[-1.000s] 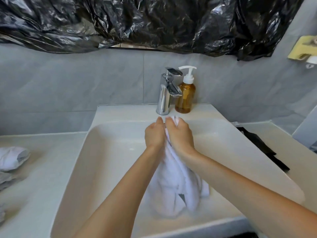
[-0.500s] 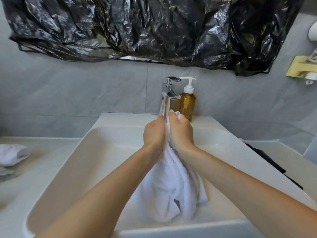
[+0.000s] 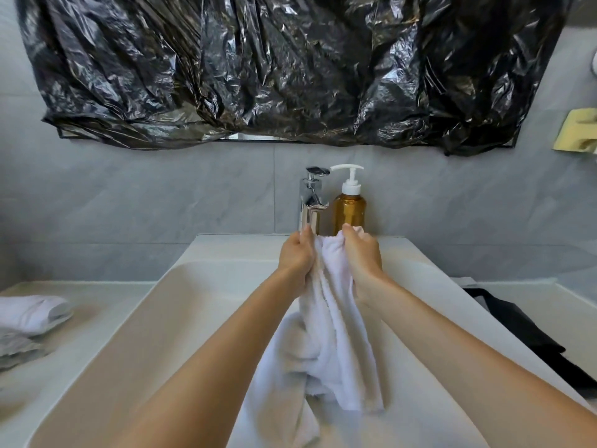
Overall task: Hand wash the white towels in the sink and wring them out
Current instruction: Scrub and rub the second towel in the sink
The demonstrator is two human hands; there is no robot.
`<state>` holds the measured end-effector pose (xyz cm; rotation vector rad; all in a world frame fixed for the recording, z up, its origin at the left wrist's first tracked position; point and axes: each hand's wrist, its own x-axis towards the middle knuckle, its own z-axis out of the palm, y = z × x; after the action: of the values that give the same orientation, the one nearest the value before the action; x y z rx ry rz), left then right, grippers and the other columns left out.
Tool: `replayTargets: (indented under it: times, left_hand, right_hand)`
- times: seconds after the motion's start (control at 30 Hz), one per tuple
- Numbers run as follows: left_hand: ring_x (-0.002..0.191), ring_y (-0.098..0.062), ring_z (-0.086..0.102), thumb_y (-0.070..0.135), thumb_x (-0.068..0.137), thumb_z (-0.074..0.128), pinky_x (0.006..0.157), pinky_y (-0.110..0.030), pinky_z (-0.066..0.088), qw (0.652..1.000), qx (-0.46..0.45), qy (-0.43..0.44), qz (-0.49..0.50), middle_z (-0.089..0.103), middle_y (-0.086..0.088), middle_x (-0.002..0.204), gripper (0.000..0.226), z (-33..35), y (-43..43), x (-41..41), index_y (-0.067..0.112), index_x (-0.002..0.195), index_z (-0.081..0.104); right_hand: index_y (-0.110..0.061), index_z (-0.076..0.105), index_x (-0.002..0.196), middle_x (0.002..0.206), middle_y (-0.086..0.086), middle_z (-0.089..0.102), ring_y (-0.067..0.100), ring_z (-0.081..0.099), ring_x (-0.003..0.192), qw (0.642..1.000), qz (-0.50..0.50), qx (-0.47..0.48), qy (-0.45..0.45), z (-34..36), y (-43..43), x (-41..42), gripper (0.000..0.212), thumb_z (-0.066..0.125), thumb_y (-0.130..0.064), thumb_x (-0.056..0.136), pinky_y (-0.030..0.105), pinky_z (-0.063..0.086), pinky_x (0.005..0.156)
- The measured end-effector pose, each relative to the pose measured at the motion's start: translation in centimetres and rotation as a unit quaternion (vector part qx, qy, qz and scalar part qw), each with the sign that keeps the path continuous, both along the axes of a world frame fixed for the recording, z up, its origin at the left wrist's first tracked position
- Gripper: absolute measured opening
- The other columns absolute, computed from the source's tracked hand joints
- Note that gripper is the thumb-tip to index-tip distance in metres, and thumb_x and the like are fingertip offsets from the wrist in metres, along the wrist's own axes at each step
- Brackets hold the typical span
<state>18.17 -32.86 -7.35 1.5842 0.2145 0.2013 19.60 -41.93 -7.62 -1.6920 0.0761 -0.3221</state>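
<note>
A white towel (image 3: 326,344) hangs bunched above the white sink (image 3: 168,305). Its lower folds trail down into the basin. My left hand (image 3: 295,253) grips the towel's top edge from the left. My right hand (image 3: 363,257) grips the same edge from the right, a short gap of cloth showing between the two hands. Both hands are held just in front of the chrome tap (image 3: 311,202). More white towels (image 3: 32,313) lie in a heap on the counter at the far left.
An amber soap pump bottle (image 3: 349,208) stands right of the tap at the grey tiled wall. Black plastic sheeting (image 3: 274,69) covers the mirror above. A dark cloth (image 3: 529,331) lies on the counter at the right.
My hands have lifted the towel slightly and moved apart, so a strip of cloth now shows between them. The view has tilted upward.
</note>
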Motion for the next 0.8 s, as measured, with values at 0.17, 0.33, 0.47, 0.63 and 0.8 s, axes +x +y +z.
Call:
replayTargets:
  times: [0.17,0.33,0.47,0.63,0.8]
  left_hand:
    - [0.079,-0.02,0.062,0.04,0.103,0.039,0.064,-0.028,0.047,0.999,-0.051,0.001,0.01,0.067,-0.007,0.084,0.04,-0.6,-0.4,0.4,0.01,0.094,0.064]
    - [0.059,-0.019,0.06,0.026,0.098,0.048,0.056,-0.025,0.045,0.997,-0.077,0.021,-0.01,0.062,-0.007,0.064,0.03,-0.3,-0.6,-0.8,0.009,0.077,0.06]
    - [0.071,-0.023,0.052,0.028,0.095,0.05,0.067,-0.032,0.04,0.998,-0.032,-0.011,0.05,0.056,-0.011,0.071,0.027,-0.8,0.7,-0.5,0.01,0.075,0.055]
    - [0.067,-0.025,0.05,0.023,0.097,0.044,0.064,-0.031,0.039,0.99,-0.056,0.018,0.126,0.055,-0.005,0.063,0.036,-1.1,1.8,-0.6,0.011,0.063,0.048]
    - [0.078,-0.026,0.063,0.03,0.098,0.046,0.074,-0.034,0.048,0.999,-0.015,0.0,0.04,0.066,-0.006,0.075,0.034,-1.6,-1.6,-1.9,0.015,0.072,0.062]
  right_hand:
    - [-0.013,0.055,0.089,0.082,0.002,0.056,0.021,0.049,0.078,0.994,-0.02,-0.086,-0.069,-0.8,2.0,-1.9,0.022,0.043,-0.029,0.1,0.027,0.033,0.068]
    - [-0.01,0.052,0.08,0.064,-0.002,0.047,0.025,0.045,0.071,0.991,-0.08,-0.078,-0.076,1.6,2.1,0.3,0.022,0.044,-0.02,0.097,0.031,0.028,0.054]
    - [-0.014,0.051,0.085,0.077,0.004,0.059,0.031,0.056,0.086,0.998,-0.026,-0.057,-0.009,-0.7,2.9,-1.0,0.025,0.039,-0.029,0.101,0.03,0.036,0.068]
    - [-0.016,0.061,0.109,0.106,0.003,0.068,0.025,0.061,0.101,0.99,0.013,-0.137,-0.022,-1.6,5.2,-1.9,0.041,0.041,-0.05,0.097,0.033,0.045,0.083]
    - [-0.019,0.061,0.084,0.097,0.008,0.068,0.027,0.057,0.092,0.998,-0.044,-0.044,0.023,-0.4,1.4,0.8,0.024,0.05,-0.037,0.096,0.027,0.036,0.074]
